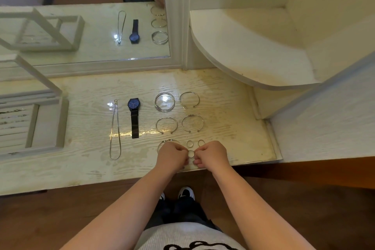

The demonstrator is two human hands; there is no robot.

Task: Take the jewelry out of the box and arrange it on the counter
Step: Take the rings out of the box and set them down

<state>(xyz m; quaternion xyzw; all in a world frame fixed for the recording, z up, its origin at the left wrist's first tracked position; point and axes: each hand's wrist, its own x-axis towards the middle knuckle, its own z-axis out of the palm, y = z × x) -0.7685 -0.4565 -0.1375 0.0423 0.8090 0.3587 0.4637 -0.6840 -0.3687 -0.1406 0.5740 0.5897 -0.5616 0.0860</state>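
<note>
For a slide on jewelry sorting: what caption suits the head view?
Left hand and right hand pinch a ring at the counter edge, beside laid-out bracelets, a watch and a necklace.

Warm, fairly bright light from above falls on my desk (pixel 227 107). Glare spots its glossy top inside the bangles (pixel 164 102), by the necklace (pixel 115 128) clasp and in a streak beside the watch (pixel 134 115); the mirror (pixel 91 53) repeats one spot. Shadows are faint. The floor (pixel 304 209) is dim. Wide-angle distortion bows desk edge and shelf (pixel 243 46). Detail is slightly soft throughout.
</note>
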